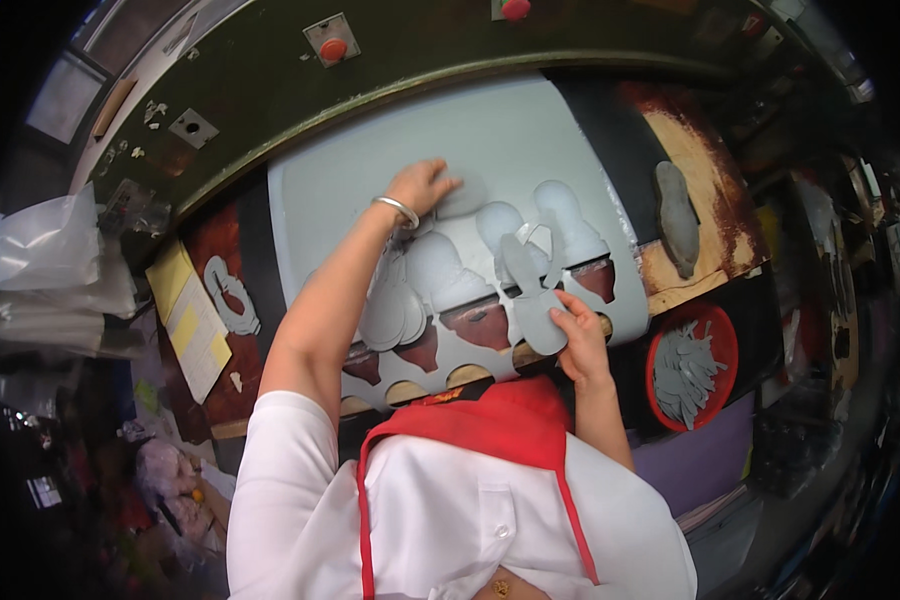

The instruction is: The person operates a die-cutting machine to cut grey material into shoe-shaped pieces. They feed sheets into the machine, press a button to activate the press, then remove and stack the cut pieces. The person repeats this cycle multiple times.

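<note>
Grey sheet (490,130) mid-frame: left hand (422,186) presses flat, open, right hand (575,335) pinches cut sole pieces (532,290), so I'd peel slowly to avoid tearing.

Matt grey foam sheet (490,140), worn wood

Workshop: die-cutting press (390,70), cut insoles (685,370)

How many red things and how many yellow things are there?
Red: 3 — two round red buttons and one red bowl of grey pieces.
Yellow: 1 — the stack of yellow sheets.
Total: 4
</note>
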